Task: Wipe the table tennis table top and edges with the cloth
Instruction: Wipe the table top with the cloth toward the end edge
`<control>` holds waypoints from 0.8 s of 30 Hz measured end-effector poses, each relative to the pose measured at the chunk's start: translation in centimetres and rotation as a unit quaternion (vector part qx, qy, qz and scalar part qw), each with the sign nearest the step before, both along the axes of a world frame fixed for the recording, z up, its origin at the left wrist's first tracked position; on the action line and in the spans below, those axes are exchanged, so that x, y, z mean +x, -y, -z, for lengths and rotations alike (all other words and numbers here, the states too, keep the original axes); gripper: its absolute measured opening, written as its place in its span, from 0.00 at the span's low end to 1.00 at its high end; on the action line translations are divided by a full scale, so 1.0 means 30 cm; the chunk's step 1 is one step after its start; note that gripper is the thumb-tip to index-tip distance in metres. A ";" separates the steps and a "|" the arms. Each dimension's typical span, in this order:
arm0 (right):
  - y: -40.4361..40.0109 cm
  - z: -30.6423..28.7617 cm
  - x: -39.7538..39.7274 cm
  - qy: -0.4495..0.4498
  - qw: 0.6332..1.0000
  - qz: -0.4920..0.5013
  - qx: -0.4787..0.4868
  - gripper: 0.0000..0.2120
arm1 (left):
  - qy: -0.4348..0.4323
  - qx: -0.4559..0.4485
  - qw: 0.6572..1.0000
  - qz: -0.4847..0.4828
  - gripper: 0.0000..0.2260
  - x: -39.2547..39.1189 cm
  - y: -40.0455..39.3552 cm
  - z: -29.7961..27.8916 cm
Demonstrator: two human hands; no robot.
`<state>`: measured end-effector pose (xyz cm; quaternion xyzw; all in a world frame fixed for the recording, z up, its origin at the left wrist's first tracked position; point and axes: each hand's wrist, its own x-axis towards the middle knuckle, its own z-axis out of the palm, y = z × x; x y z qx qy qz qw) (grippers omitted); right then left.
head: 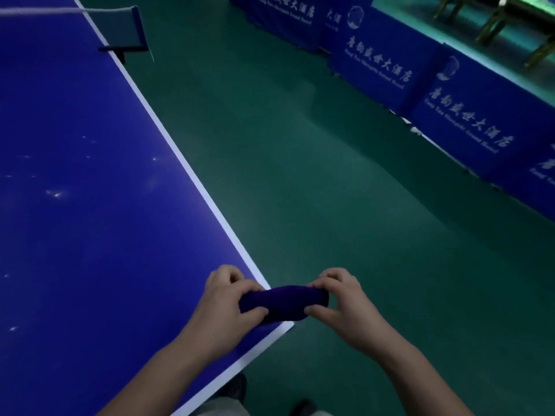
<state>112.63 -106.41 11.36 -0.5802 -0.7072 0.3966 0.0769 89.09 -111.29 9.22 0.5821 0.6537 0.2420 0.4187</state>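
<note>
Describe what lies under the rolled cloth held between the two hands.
Beneath the cloth is the near right corner of the table, with its white edge line, and green floor. The exact corner patch directly below is covered.

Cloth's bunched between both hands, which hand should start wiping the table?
Probably left: the left hand already hangs over the table corner gripping the cloth; the right hand is over the floor.

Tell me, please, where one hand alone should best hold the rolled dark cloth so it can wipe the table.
Probably the middle of the cloth, gripped from above. It is rolled into a short bar, held now at its ends by the left hand and right hand over the corner of the table. A top grip at mid-length leaves its underside free to press flat.
</note>
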 end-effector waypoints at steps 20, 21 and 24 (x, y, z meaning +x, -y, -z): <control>-0.776 0.252 -0.217 -0.170 0.874 -0.248 -0.381 0.24 | 0.532 0.040 0.547 -0.645 0.16 0.426 -0.263 0.181; -0.762 0.262 -0.248 -0.156 0.867 -0.270 -0.388 0.24 | 0.505 0.043 0.540 -0.672 0.15 0.439 -0.242 0.187; -0.712 0.304 -0.333 -0.117 0.849 -0.324 -0.400 0.22 | 0.465 0.067 0.504 -0.724 0.15 0.458 -0.191 0.215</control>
